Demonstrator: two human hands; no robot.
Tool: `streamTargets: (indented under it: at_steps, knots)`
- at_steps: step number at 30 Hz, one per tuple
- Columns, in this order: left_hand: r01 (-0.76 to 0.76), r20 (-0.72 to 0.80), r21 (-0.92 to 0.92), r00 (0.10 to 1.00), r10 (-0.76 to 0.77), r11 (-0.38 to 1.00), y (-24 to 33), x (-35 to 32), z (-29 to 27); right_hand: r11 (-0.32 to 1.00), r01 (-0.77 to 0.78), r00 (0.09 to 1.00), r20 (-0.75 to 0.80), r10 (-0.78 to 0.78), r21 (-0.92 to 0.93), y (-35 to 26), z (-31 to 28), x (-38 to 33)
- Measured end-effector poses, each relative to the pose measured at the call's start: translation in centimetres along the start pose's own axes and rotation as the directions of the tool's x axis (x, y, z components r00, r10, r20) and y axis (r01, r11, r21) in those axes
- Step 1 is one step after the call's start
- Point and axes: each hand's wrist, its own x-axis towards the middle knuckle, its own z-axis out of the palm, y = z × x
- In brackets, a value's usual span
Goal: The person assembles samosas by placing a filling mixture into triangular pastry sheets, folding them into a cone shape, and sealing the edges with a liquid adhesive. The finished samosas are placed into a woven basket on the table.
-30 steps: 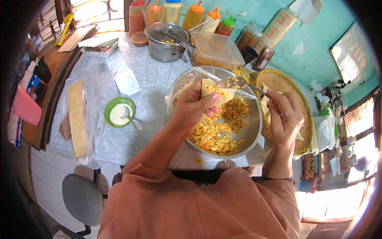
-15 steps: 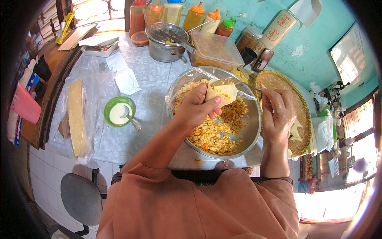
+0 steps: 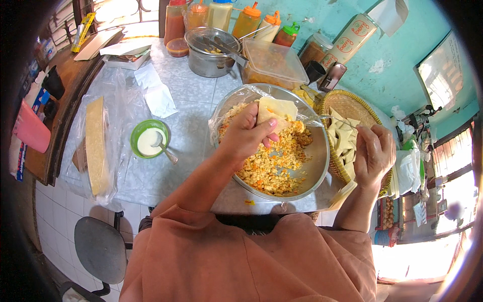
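Observation:
Over the near-left part of a large steel bowl, my left hand pinches a pale pastry wrapper folded into a cone. Crumbly yellow filling with orange bits lies in the bowl below it. To the right, my right hand is closed on the thin handle of a spoon. The handle crosses the bowl's right rim, and its far end sits by filling just right of the wrapper. Beside that hand, a round woven basket holds several folded pale pastries.
A green bowl of white liquid with a spoon stands left. Beyond it lies a stack of wrappers on plastic. A steel pot with a strainer, a lidded plastic box and sauce bottles line the back.
My right hand has moved right and slightly down, drawing the spoon away from the wrapper's mouth. The wrapper is now tilted more upright in my left hand, and more of the pastries in the basket show.

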Motion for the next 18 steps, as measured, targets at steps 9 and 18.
streamTargets:
  at_steps: [9,18]
  knots:
    - [-0.021,0.004,0.027,1.0,0.021,0.999,-0.2,0.1,0.0,0.973,-0.215,0.977,0.029,0.213,0.084,-0.3,0.1,-0.9]
    - [0.008,0.079,-0.104,0.997,0.001,0.995,-0.1,0.0,-0.2,0.962,-0.273,0.804,0.544,0.239,-0.019,-1.4,1.5,-3.6]
